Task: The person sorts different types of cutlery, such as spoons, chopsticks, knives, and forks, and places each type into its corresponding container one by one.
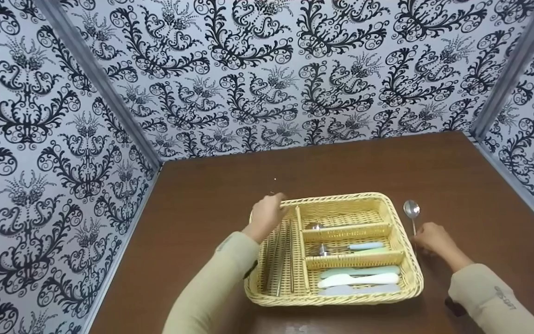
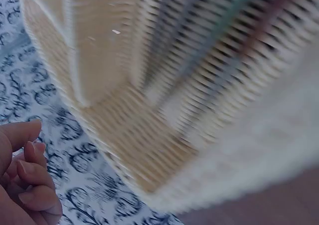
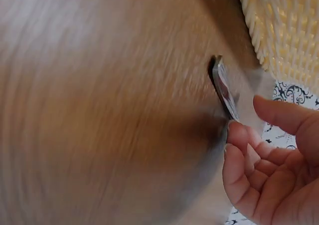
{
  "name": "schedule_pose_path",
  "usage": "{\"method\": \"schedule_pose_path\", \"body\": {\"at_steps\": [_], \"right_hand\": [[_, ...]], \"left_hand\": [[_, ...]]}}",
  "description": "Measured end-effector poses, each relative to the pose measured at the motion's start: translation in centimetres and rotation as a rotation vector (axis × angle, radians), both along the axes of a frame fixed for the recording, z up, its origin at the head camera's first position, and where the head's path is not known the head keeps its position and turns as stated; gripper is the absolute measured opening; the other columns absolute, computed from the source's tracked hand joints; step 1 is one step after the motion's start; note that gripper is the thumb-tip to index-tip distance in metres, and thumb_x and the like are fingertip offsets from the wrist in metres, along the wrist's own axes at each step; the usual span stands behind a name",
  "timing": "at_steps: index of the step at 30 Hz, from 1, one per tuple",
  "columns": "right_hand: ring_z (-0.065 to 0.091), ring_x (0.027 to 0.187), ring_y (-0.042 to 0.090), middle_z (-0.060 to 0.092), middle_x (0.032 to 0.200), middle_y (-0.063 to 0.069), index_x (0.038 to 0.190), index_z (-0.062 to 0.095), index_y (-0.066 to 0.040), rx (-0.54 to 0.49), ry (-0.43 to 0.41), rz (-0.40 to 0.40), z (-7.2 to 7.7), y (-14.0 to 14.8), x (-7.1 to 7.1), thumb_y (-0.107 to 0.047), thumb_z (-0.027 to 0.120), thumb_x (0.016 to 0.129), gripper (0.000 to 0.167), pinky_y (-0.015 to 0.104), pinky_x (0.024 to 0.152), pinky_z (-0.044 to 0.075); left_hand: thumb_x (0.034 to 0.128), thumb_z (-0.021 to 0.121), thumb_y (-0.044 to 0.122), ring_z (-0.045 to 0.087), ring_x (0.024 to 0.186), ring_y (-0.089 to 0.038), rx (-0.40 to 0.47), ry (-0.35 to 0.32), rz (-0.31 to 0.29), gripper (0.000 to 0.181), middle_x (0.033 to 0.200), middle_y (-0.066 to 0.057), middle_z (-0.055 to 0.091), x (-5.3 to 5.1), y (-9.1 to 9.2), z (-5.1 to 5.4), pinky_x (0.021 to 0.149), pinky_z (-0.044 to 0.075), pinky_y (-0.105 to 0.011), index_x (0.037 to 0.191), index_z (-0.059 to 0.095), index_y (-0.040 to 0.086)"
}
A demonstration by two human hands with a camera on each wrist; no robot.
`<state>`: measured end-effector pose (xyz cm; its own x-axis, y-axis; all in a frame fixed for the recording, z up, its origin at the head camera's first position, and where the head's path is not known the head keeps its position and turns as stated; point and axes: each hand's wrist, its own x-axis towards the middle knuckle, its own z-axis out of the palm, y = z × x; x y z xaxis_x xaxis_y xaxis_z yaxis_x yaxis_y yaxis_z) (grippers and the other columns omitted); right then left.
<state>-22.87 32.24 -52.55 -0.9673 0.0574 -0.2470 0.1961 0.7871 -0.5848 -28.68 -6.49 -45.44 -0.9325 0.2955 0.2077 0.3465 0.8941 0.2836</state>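
A metal spoon [image 1: 411, 209] lies on the brown table to the right of a pale yellow woven cutlery basket [image 1: 336, 300]. My right hand [image 1: 436, 242] is at the spoon's handle [image 3: 224, 88]. Its fingertips touch the handle, while the thumb stands apart from it in the right wrist view. My left hand [image 1: 266, 214] is by the basket's far left corner. In the left wrist view, that hand [image 2: 27, 177] has loosely curled fingers with nothing between them. Long thin chopsticks [image 1: 280, 260] lie in the left compartment.
Pastel table knives [image 1: 359, 279] fill the near right compartment. Metal-headed utensils with blue and green handles [image 1: 365, 246] lie in the middle one; a metal piece [image 1: 315, 226] shows in the far one. Patterned walls [image 1: 248, 93] enclose the table's back and sides.
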Motion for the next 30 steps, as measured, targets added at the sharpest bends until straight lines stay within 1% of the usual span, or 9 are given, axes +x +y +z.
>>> {"method": "schedule_pose_path", "body": {"at_steps": [3, 6, 9, 12, 18, 21, 24, 27, 30], "right_hand": [[0.052, 0.042, 0.014, 0.054, 0.047, 0.002, 0.062, 0.054, -0.001, 0.006, -0.027, -0.046, 0.0, 0.0, 0.0, -0.01, 0.057, 0.072, 0.013, 0.027, 0.041, 0.044], [0.055, 0.04, 0.015, 0.056, 0.044, 0.003, 0.066, 0.057, 0.003, 0.009, -0.056, -0.078, 0.0, -0.1, -0.1, -0.009, 0.059, 0.07, 0.013, 0.028, 0.041, 0.046], [0.055, 0.04, 0.015, 0.056, 0.045, 0.003, 0.068, 0.058, 0.005, -0.021, -0.07, -0.09, 0.0, -0.1, -0.2, -0.007, 0.06, 0.07, 0.013, 0.028, 0.041, 0.047], [0.055, 0.041, 0.015, 0.056, 0.047, 0.004, 0.067, 0.057, 0.004, -0.052, -0.08, -0.093, -0.1, -0.1, -0.4, -0.006, 0.061, 0.069, 0.011, 0.027, 0.041, 0.047], [0.056, 0.046, 0.012, 0.056, 0.053, 0.004, 0.068, 0.054, 0.001, -0.142, -0.106, -0.135, -1.0, 0.4, -0.4, -0.007, 0.059, 0.07, 0.01, 0.026, 0.045, 0.049], [0.056, 0.048, 0.011, 0.055, 0.055, 0.003, 0.066, 0.054, -0.001, -0.184, -0.087, -0.142, -1.3, 0.6, -0.2, -0.01, 0.055, 0.073, 0.012, 0.025, 0.047, 0.049], [0.055, 0.051, 0.011, 0.054, 0.057, 0.001, 0.068, 0.056, -0.001, -0.229, -0.058, -0.148, -1.4, 0.8, 0.1, -0.012, 0.053, 0.077, 0.015, 0.026, 0.049, 0.049], [0.052, 0.054, 0.011, 0.053, 0.06, -0.001, 0.072, 0.058, 0.002, -0.234, -0.017, -0.156, -0.9, 1.1, 0.4, -0.016, 0.053, 0.08, 0.021, 0.026, 0.05, 0.046], [0.048, 0.055, 0.011, 0.053, 0.061, -0.002, 0.079, 0.06, 0.007, -0.211, 0.061, -0.143, 0.2, 1.4, 0.6, -0.019, 0.052, 0.086, 0.029, 0.027, 0.05, 0.042]], "left_hand": [[0.0846, 0.064, 0.019, 0.062, 0.061, -0.021, -0.031, -0.009, 0.034, 0.024, 0.088, -0.008, 0.069, 0.0, -1.1, -0.6, 0.054, 0.051, -0.037, 0.105, 0.063, 0.008], [0.0837, 0.064, 0.016, 0.06, 0.056, -0.021, -0.032, 0.011, 0.045, 0.022, 0.085, -0.008, 0.069, 0.1, -1.8, -1.1, 0.052, 0.05, -0.038, 0.104, 0.063, 0.007], [0.0828, 0.064, 0.015, 0.058, 0.055, -0.02, -0.019, 0.034, 0.053, 0.02, 0.081, -0.009, 0.069, 0.2, -2.3, -1.3, 0.051, 0.049, -0.038, 0.101, 0.064, 0.006], [0.0824, 0.064, 0.015, 0.055, 0.052, -0.018, -0.019, 0.044, 0.053, 0.019, 0.076, -0.009, 0.068, 0.3, -2.5, -1.4, 0.049, 0.048, -0.037, 0.099, 0.064, 0.006], [0.0829, 0.064, 0.015, 0.047, 0.051, -0.014, -0.015, -0.011, 0.057, 0.02, 0.078, -0.009, 0.067, 0.3, -2.5, -1.2, 0.05, 0.048, -0.037, 0.101, 0.064, 0.007], [0.0836, 0.062, 0.014, 0.042, 0.049, -0.012, -0.01, -0.028, 0.044, 0.02, 0.078, -0.008, 0.067, 0.3, -2.4, -0.9, 0.049, 0.046, -0.035, 0.102, 0.065, 0.007], [0.0835, 0.062, 0.014, 0.041, 0.048, -0.012, -0.004, -0.034, 0.032, 0.019, 0.079, -0.008, 0.068, 0.4, -2.2, -0.5, 0.049, 0.045, -0.035, 0.101, 0.065, 0.008], [0.0836, 0.062, 0.015, 0.047, 0.051, -0.014, -0.016, -0.032, 0.023, 0.018, 0.084, -0.008, 0.069, 0.6, -1.9, -0.1, 0.051, 0.047, -0.036, 0.1, 0.066, 0.009], [0.0842, 0.061, 0.016, 0.05, 0.053, -0.015, -0.024, -0.032, 0.01, 0.018, 0.085, -0.007, 0.069, 0.9, -1.3, 0.4, 0.051, 0.047, -0.036, 0.101, 0.066, 0.01]]}}
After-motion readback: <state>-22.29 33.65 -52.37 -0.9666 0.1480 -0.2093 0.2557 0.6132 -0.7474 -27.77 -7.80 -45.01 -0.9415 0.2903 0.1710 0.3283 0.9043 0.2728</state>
